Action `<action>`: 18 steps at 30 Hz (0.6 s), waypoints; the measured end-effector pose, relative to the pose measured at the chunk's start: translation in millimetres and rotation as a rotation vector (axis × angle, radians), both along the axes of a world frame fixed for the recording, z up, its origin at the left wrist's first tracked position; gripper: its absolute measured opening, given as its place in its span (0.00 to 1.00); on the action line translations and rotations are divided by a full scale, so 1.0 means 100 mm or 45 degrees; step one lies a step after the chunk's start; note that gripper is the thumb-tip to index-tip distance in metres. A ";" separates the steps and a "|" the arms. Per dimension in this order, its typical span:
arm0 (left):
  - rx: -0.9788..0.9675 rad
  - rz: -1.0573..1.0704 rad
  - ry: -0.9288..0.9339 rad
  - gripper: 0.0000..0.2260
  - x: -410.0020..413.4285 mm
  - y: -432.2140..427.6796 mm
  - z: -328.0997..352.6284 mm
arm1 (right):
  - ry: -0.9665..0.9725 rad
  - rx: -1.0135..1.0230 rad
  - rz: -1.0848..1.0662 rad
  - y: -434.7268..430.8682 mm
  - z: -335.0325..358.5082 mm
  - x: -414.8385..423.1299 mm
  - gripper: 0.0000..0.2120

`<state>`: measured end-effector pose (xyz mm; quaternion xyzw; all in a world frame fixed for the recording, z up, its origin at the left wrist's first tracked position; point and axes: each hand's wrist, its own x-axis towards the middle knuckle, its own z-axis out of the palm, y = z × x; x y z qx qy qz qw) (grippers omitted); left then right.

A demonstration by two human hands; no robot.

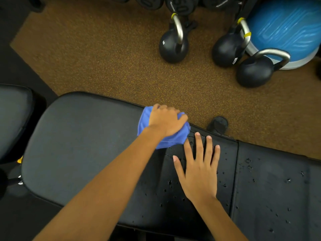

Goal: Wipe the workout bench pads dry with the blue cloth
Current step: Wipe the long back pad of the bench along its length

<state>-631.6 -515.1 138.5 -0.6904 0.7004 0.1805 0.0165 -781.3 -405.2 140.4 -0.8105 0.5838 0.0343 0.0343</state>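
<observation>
From my end: left hand (165,121) is curled over the bunched blue cloth (145,123), gripping it & pressing it down at the far edge of the long bench pad (83,145); right hand (199,173) lies flat on the same pad just beside the cloth, fingers straight & spread, holding nothing; water drops (170,182) dot the pad around it and the next pad (271,185) to the right; pad surface left of the cloth looks matte; three kettlebells (172,47) stand on the floor (104,58) beyond.

Brown yellow-flecked rubber floor (104,58), black floor strip (12,54) along the left. Three round black steel-handled kettlebells (173,48) beside blue ribbed balance dome (286,26). Black dumbbell heads (180,6) at top edge.
</observation>
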 end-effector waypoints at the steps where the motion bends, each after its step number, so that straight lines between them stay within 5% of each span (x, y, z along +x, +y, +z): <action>1: -0.138 -0.023 0.094 0.22 -0.02 0.11 -0.02 | -0.005 -0.003 0.004 0.00 0.00 -0.01 0.28; 5: -0.396 -0.076 0.221 0.21 0.25 0.51 -0.19 | -0.021 -0.008 0.008 0.00 0.00 -0.02 0.29; 11: -0.322 0.303 0.115 0.24 0.20 0.50 -0.24 | -0.022 -0.018 -0.002 0.00 0.00 0.00 0.29; 18: -0.414 0.125 0.092 0.23 0.12 1.11 -0.23 | -0.021 -0.001 0.054 0.00 -0.01 -0.07 0.31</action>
